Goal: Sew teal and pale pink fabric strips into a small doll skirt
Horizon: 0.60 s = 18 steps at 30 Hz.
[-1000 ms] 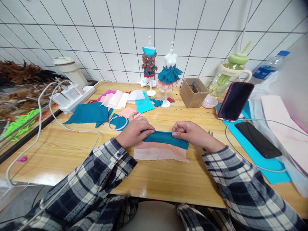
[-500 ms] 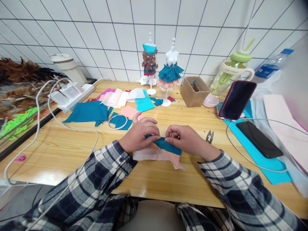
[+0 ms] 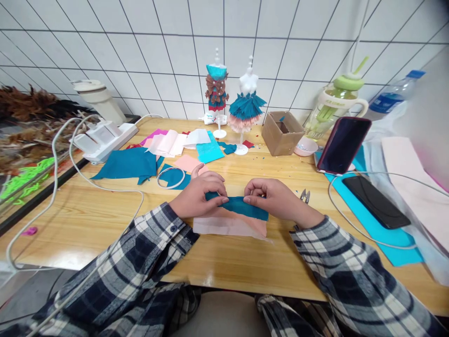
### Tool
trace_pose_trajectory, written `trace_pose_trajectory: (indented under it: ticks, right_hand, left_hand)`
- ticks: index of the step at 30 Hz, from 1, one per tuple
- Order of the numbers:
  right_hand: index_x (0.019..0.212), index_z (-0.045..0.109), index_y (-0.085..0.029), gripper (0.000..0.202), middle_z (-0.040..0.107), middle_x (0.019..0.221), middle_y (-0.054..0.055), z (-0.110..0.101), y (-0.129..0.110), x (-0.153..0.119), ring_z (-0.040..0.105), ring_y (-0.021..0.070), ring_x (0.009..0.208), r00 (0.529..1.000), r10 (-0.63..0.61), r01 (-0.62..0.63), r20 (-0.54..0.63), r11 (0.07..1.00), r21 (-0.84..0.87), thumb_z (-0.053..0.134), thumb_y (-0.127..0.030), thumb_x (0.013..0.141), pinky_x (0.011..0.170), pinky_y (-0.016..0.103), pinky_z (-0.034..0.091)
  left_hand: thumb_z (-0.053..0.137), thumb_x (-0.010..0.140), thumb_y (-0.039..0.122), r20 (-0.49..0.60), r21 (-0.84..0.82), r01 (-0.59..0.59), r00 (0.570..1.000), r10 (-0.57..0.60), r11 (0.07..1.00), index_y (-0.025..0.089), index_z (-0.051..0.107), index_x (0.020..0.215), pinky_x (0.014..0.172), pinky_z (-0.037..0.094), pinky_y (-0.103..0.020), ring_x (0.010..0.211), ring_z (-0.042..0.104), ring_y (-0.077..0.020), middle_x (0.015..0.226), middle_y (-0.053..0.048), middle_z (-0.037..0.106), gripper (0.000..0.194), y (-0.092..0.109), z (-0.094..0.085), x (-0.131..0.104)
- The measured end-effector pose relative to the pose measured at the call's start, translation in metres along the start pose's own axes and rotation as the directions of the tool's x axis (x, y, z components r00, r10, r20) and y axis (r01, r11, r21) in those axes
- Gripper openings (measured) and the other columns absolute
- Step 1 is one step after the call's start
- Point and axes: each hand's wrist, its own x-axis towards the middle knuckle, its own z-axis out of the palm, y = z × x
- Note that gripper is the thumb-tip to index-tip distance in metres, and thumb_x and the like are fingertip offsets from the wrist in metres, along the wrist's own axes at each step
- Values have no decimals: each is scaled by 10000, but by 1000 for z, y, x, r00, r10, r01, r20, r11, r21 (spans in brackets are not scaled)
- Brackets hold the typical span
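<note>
Between my hands lies a teal strip point(image 3: 248, 208) of thin cloth or paper; I cannot tell which. Its top edge is pinched by my left hand point(image 3: 201, 193) and, a little to the right, by my right hand point(image 3: 275, 200). Under it a peach strip point(image 3: 250, 224) shows, and a whitish strip point(image 3: 217, 227) lies lowest, nearest my body. Their upper parts are hidden by the teal strip and my left hand. Small thread snips point(image 3: 305, 196) lie just beyond my right wrist. A white ring point(image 3: 170, 178) rests on a teal scrap past my left hand.
Two mini dress forms, one in brown bows point(image 3: 216, 89) and one in a teal skirt point(image 3: 247, 105), stand by the wall. A cardboard box point(image 3: 283, 133), pink bowl point(image 3: 306, 147) and propped phone point(image 3: 343, 145) are right. Left are teal cloth point(image 3: 126, 164) and a power strip point(image 3: 108, 140).
My hands have moved apart, the left one leftward and the right one slightly rightward. More of the teal strip's top edge shows between them, and the layered strips lie flatter.
</note>
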Motion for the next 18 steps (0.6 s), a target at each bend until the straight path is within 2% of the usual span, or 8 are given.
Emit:
trace_pose_trajectory:
  ticks: [2, 6, 11, 18]
  right_hand:
    - [799, 606, -195, 154, 504, 559, -65, -4, 3, 0, 425, 88, 515, 1000, -1, 2, -15, 999, 43, 620, -349, 791, 489, 211, 288]
    - [794, 592, -190, 191, 452, 538, -76, -11, 9, -1, 380, 77, 489, 999, 5, -1, -32, 992, 122, 629, -377, 787, 465, 207, 254]
    - [793, 567, -184, 228, 410, 522, -87, -15, 13, 0, 339, 68, 471, 1000, 25, -24, 1, 982, 187, 627, -405, 788, 453, 205, 231]
    - [780, 570, -192, 256, 387, 514, -92, -17, 17, 1, 317, 71, 470, 999, 35, -37, 18, 982, 187, 637, -439, 781, 461, 219, 209]
  left_hand:
    - [584, 865, 412, 25, -5, 17, 1000, -17, 1000, 214, 674, 772, 1134, 29, -492, 1009, 603, -194, 885, -4, 697, 237, -4, -2, -1]
    - [563, 872, 427, 0, -2, 66, 998, -66, 998, 213, 687, 773, 1136, 13, -498, 981, 610, -196, 906, -14, 698, 266, -11, -7, -4]
    - [528, 891, 430, 50, -49, 51, 998, -49, 997, 214, 693, 890, 1130, 16, -517, 1010, 606, -214, 962, -28, 698, 272, -13, -8, -5]
    - [507, 912, 379, -10, 12, 81, 997, -81, 997, 202, 683, 806, 1136, 10, -513, 959, 625, -186, 921, -14, 698, 271, -16, -5, -4]
